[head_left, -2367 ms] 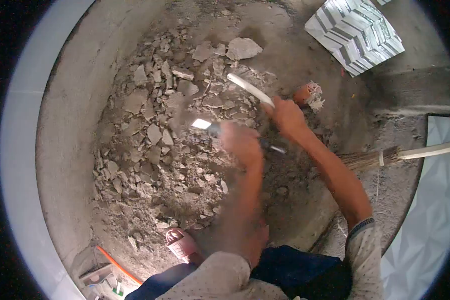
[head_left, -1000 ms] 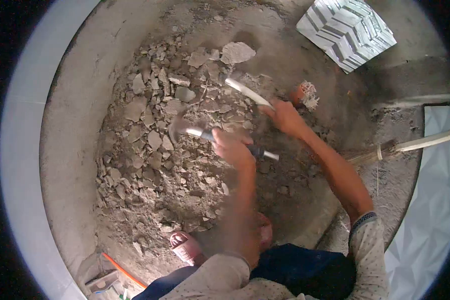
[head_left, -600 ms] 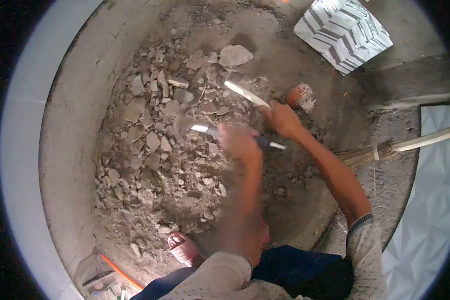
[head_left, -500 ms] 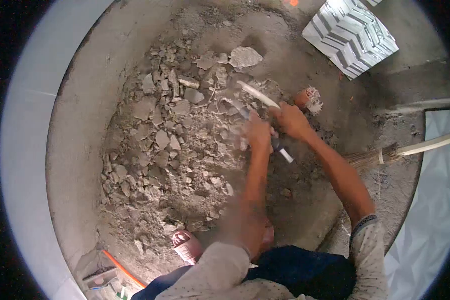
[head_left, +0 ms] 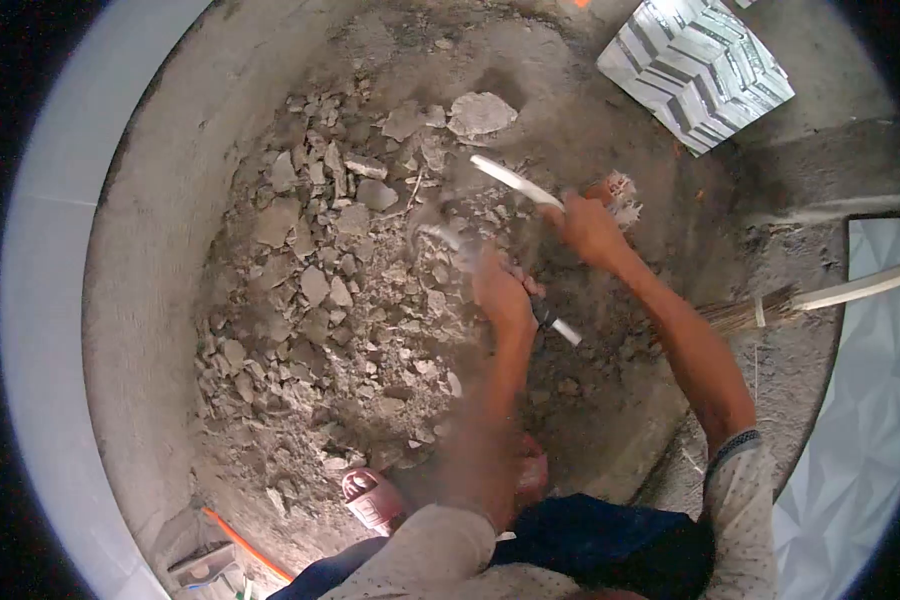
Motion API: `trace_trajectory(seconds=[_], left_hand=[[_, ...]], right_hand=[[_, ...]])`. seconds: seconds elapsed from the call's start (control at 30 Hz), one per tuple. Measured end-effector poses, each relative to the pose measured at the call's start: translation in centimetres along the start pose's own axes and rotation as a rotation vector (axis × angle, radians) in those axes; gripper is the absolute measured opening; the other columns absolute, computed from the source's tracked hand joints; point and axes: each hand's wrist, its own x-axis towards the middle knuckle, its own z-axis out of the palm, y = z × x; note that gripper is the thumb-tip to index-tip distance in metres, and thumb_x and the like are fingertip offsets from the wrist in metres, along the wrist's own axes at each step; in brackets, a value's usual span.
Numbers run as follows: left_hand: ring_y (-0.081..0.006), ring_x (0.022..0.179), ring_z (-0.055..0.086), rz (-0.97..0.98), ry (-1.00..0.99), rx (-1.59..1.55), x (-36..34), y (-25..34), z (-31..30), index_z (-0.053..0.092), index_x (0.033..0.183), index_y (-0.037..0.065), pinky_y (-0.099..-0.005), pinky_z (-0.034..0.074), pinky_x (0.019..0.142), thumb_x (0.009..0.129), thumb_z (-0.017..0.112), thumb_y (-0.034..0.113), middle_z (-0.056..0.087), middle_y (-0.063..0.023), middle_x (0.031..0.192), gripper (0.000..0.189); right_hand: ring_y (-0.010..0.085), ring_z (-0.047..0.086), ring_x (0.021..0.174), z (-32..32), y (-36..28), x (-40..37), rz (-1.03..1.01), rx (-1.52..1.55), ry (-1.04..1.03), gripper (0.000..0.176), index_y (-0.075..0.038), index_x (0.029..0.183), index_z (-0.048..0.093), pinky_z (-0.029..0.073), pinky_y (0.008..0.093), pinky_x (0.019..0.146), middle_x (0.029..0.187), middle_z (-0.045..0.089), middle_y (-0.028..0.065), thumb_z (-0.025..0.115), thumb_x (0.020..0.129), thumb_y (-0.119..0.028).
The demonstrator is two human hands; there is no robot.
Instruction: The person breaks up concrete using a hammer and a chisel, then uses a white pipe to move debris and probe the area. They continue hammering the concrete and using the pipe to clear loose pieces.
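Note:
My left hand (head_left: 502, 290) is closed around a slim tool (head_left: 567, 332) with a pale rod end and a dark part beside the fingers. Its far end is pale and smeared by motion over the rubble, so I cannot make out its kind. My right hand (head_left: 592, 232) grips a pale, slightly curved stick (head_left: 510, 178) that points up and left, above the ground. Just behind that hand lies an orange object with whitish shreds (head_left: 623, 195), partly covered by the fingers. Broken rubble (head_left: 315, 285) spreads to the left of both hands.
A large flat stone (head_left: 482, 114) lies ahead. At the upper right is a silver chevron-patterned tile (head_left: 692, 70). A broom (head_left: 750, 312) with a pale handle lies right of my forearm. My pink shoe (head_left: 372, 500) stands at the rubble's edge, and an orange strip (head_left: 245, 543) lies lower left.
My left hand and its tool have shifted down and left, away from the right hand. My right hand has moved slightly up and right with the stick, now partly covering the orange object.

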Motion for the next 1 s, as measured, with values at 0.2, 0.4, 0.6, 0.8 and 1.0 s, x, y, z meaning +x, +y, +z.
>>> trace_trajectory(seconds=[0.2,0.4,0.6,0.8,1.0], left_hand=[[-0.0150,0.038,0.037,-0.028,-0.135,0.171,6.1,-2.8,-0.4,0.040,0.073,0.013,-0.0304,0.032,0.035,0.091,0.045,0.032,0.035,-0.0017,0.052,0.027],[-0.0146,0.035,0.033,-0.212,-0.204,0.354,3.0,2.8,-2.4,0.041,0.070,0.010,-0.0317,0.030,0.033,0.090,0.047,0.033,0.031,-0.0006,0.046,0.031],[-0.0158,0.040,0.042,-0.199,-0.241,0.552,1.2,4.1,-9.0,0.047,0.074,0.007,-0.0297,0.035,0.041,0.092,0.043,0.039,0.041,-0.0035,0.049,0.037],[-0.0141,0.040,0.038,-0.188,-0.247,0.591,-0.1,6.0,-9.7,0.042,0.066,0.010,-0.0299,0.032,0.040,0.091,0.045,0.042,0.040,-0.0007,0.050,0.042],[-0.0153,0.036,0.038,-0.197,-0.231,0.531,1.3,4.8,-7.4,0.044,0.072,0.010,-0.0320,0.036,0.036,0.091,0.049,0.040,0.038,-0.0012,0.050,0.036]], right_hand=[[0.0425,0.061,0.074,0.8,0.7,0.6,-0.015,-0.055,0.099,0.040,0.000,0.092,0.058,0.047,0.0497,0.065,0.078,0.062,0.0240,0.056,0.087,-0.039],[0.0371,0.062,0.071,-9.2,-2.7,4.2,-0.069,-0.296,0.004,0.044,0.000,0.080,0.065,0.048,0.0475,0.062,0.080,0.063,0.0221,0.064,0.079,-0.044],[0.0372,0.062,0.072,-6.4,1.5,4.9,-0.302,-0.402,0.196,0.042,-0.003,0.082,0.063,0.048,0.0473,0.062,0.078,0.063,0.0200,0.068,0.076,-0.045],[0.0371,0.062,0.069,-5.7,-1.2,2.2,-0.090,-0.391,0.147,0.041,-0.005,0.085,0.060,0.048,0.0478,0.058,0.068,0.061,0.0178,0.059,0.083,-0.046],[0.0347,0.064,0.067,-1.4,-1.8,-1.2,-0.174,-0.492,0.231,0.025,-0.007,0.091,0.055,0.050,0.0437,0.052,0.064,0.060,0.0148,0.055,0.086,-0.031]])
